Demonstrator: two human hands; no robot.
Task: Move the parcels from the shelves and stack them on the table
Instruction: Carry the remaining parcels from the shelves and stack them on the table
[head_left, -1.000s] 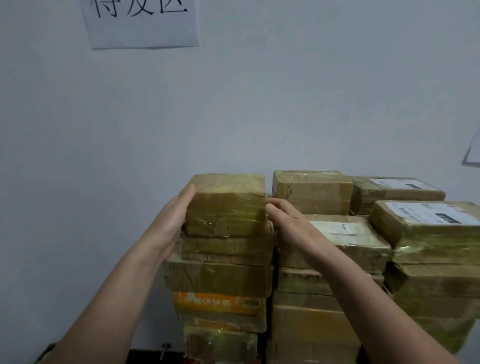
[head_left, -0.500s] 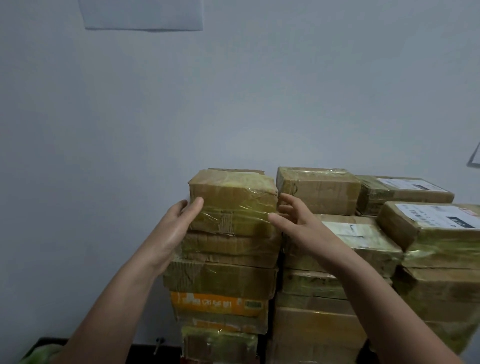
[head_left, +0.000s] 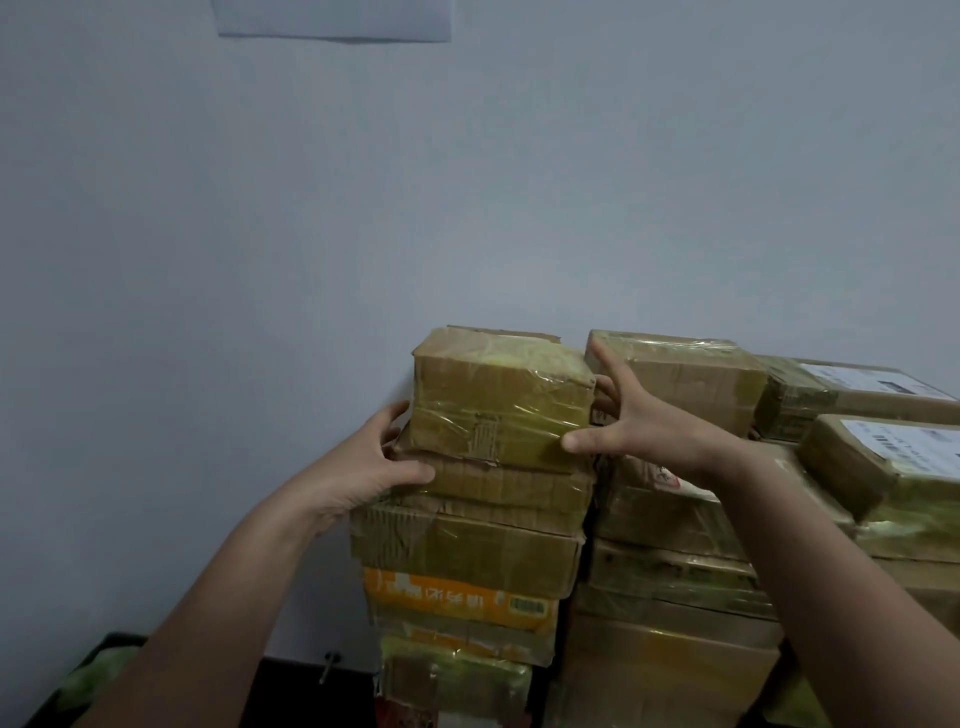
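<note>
Centrally, right hand (head_left: 639, 423) grips top parcel (head_left: 498, 400), left hand (head_left: 363, 470) clasps stack (head_left: 467, 551)

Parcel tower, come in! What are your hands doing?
Left hand at left side of top parcel, thumb on parcel beneath. Right hand grips its right front corner. Top parcel askew. Neighbouring parcel tight beside right hand.

sheet (head_left: 332, 20) cropped, orange parcel (head_left: 452, 597) print perhaps unreadable

dim, flat indoor light with a cool blue-grey cast on the wall (head_left: 260, 234); soft glare on tape of the top parcel (head_left: 501, 395); wide-angle bending and slight softness at edges.
</note>
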